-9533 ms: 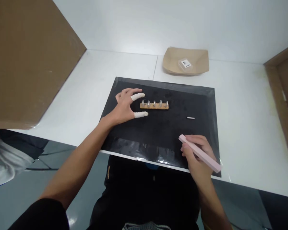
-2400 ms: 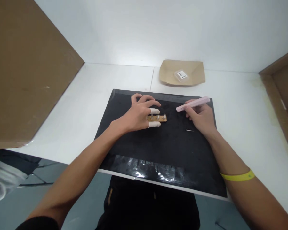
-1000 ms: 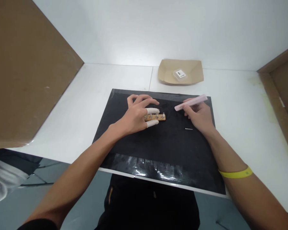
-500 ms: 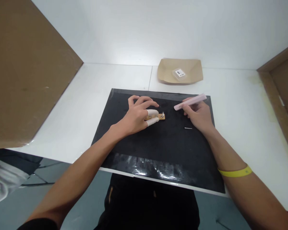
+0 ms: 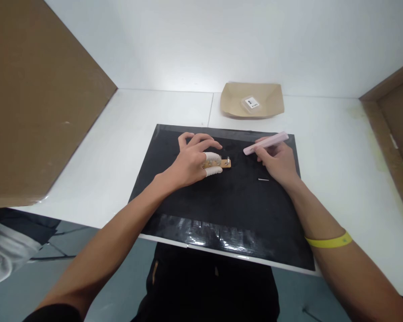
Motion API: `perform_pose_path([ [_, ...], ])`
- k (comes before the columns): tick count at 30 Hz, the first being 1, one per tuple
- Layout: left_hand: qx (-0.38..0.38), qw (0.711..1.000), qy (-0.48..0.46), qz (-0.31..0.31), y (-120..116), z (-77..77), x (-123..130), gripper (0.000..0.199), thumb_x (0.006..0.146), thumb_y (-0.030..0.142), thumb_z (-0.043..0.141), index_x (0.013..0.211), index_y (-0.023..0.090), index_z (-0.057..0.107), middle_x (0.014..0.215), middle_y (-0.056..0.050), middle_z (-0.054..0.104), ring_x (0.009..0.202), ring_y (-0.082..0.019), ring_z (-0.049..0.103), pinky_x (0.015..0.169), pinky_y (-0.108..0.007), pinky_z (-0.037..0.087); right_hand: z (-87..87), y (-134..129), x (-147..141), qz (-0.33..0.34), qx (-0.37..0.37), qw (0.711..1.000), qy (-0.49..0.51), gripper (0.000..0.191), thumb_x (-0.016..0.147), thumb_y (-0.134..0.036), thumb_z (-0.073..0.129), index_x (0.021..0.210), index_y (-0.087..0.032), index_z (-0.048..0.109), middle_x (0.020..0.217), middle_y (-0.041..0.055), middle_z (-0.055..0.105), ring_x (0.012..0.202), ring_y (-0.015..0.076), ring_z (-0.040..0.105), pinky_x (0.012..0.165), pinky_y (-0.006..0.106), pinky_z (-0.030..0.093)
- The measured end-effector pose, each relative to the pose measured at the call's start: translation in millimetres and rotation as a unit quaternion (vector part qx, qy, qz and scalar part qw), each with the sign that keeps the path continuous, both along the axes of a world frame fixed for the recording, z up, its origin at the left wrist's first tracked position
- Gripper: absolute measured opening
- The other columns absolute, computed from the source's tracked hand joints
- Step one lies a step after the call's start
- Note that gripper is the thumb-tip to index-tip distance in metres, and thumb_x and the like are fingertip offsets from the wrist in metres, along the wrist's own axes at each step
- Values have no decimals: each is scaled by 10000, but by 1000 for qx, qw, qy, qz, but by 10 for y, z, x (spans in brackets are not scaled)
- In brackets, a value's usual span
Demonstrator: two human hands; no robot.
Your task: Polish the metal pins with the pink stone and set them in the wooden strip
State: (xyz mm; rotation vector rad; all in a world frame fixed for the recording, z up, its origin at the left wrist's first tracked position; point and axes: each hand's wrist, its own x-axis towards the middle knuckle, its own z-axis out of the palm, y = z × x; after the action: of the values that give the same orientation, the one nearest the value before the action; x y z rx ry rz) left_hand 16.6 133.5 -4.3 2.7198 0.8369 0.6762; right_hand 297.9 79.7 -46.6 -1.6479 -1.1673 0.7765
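With white-covered thumb and index finger, my left hand [image 5: 195,158] grips a small tan strip with metal fittings [image 5: 226,163], which lies on the black mat [image 5: 201,199]. The strip's left part is hidden under the fingers, while the other fingers curl above the mat. My right hand [image 5: 278,158] holds a pale pink, pen-like stick [image 5: 266,143] between thumb and fingers, its left end tilted down. Between the hands, nearer to me, a thin metal pin with a dark end [image 5: 263,180] rests on the mat.
Behind the mat stands a brown paper tray [image 5: 226,103] with a small clear labelled box [image 5: 251,104] in it. Brown boards flank the white table [image 5: 97,147] on both sides. Part of another person's clothing [image 5: 10,250] shows at the lower left.
My left thumb and index finger have spread slightly apart, showing more of the tan strip between them. My right hand and the pink stick have stayed put.
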Motion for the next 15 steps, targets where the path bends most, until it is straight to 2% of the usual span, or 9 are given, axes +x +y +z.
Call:
perform_pose_path([
  [3,-1,1000,-1,5,2,35,-9,216,926,436,842,1060,276,787,1336,-56,774,1320,-311,605,1118,-537,249,1,-1,3,-1,-1,1000,-4,354,815,-451,754,1060,-195,760,740,17,678,625,160,584,608,329,485],
  [7,-8,1000,13,5,30,80,-29,327,898,526,853,1084,265,787,1390,-86,741,1379,-349,552,1112,-542,246,-8,-6,8,1,-2,1000,-7,383,806,-474,749,1062,-189,763,738,18,678,623,164,589,618,334,490],
  [11,-38,997,61,-1,96,96,-18,576,827,616,886,1242,238,757,1528,-145,648,1453,-409,465,1109,-561,242,-23,-6,10,-3,-2,1000,-14,396,799,-493,755,1059,-194,765,762,21,687,644,167,590,617,331,471],
  [13,-48,996,80,-8,133,94,5,595,826,613,888,1258,225,756,1536,-155,641,1455,-418,455,1105,-566,239,-20,-5,8,-2,-2,1000,-14,394,803,-493,752,1059,-195,763,757,20,684,643,166,587,612,328,470],
  [15,-52,994,91,-21,163,90,32,519,847,587,881,1200,221,779,1504,-146,668,1435,-408,472,1102,-564,233,-13,-3,6,0,-2,1000,-14,389,805,-487,748,1060,-194,762,748,18,680,640,164,584,611,327,475],
])
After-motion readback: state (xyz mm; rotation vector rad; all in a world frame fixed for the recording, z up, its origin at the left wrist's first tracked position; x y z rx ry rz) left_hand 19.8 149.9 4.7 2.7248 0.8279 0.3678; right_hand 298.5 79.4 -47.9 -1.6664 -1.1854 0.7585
